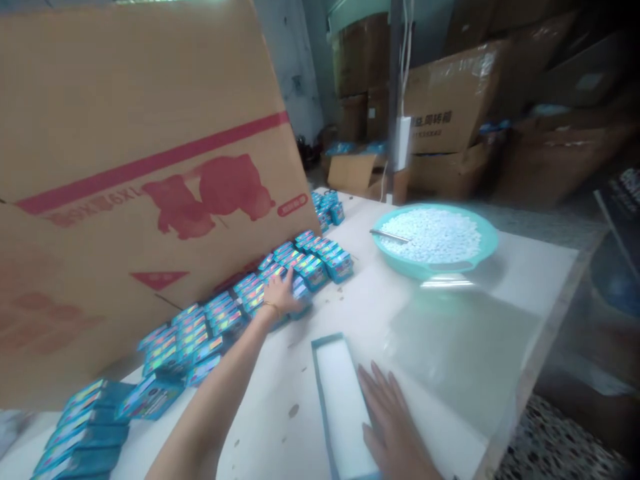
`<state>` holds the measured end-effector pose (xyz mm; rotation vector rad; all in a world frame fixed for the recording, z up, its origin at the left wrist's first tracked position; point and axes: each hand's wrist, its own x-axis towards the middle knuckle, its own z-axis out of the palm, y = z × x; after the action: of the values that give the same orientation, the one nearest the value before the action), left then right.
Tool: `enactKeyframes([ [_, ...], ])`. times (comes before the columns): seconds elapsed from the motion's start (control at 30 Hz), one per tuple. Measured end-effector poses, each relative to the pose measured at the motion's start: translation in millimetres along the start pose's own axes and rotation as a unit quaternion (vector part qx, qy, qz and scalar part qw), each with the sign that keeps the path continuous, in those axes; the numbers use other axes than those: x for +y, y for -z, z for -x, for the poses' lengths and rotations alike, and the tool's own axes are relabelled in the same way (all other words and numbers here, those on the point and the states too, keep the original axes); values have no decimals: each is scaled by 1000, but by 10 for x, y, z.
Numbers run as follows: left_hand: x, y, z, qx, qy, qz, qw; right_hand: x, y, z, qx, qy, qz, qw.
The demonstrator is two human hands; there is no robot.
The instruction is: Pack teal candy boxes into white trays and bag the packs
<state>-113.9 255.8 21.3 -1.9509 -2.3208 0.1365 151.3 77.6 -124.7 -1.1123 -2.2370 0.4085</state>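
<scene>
My left hand [281, 295] reaches out over rows of small blue boxes [220, 313] with shiny, multicoloured labels. Its fingers are spread over the boxes near the right end of the rows; motion blur softens them, and no box is lifted. Close to me lies a long, shallow blue-rimmed tray [343, 393] with a white inside and nothing in it. Along the tray's right side rests my right hand [393, 420], open, its fingers stretched out and its thumb at the rim.
A large cardboard box [150, 167] stands behind the blue boxes. On the table's far right sits a turquoise basin [430, 267] of small white pieces with a metal utensil [387, 235]. A transparent sheet [450, 347] covers the right part. Stacked cartons [450, 107] fill the background.
</scene>
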Motion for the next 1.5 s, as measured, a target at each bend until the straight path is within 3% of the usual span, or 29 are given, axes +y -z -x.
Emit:
enactKeyframes([
  [0.1, -61, 177, 281, 78, -11, 89, 993, -34, 77, -14, -20, -17, -12, 1000],
  [0.2, -101, 330, 755, 136, -81, 218, 963, -39, 105, -28, -38, -30, -26, 998],
  [0.33, -4, 293, 1378, 40, -173, 329, 927, -44, 104, -37, -39, -39, -32, 998],
  [0.43, 161, 128, 1630, -11, -234, 299, 925, -47, 94, -40, -24, -43, -26, 998],
  [0.53, 312, 57, 1674, -41, -258, 228, 938, -39, 68, -38, -8, -43, -26, 999],
  [0.63, 404, 129, 1620, -66, -243, 168, 953, -40, 45, -31, -4, -49, -26, 998],
  [0.83, 404, 198, 1579, -100, -247, 135, 954, -98, 120, -90, -35, -46, -20, 998],
  [1.0, 432, -47, 1763, -62, -295, 118, 946, -124, 158, -158, -85, -32, -1, 996],
  [1.17, 562, -243, 1897, 15, -280, 83, 956, -132, 49, -105, -63, -8, -11, 998],
  [1.33, 614, -329, 1848, 88, -238, 45, 966, -110, -20, -81, -54, 22, -10, 998],
  [1.5, 600, -300, 1877, 87, -201, 25, 975, -144, -11, -112, -50, -5, -27, 998],
])
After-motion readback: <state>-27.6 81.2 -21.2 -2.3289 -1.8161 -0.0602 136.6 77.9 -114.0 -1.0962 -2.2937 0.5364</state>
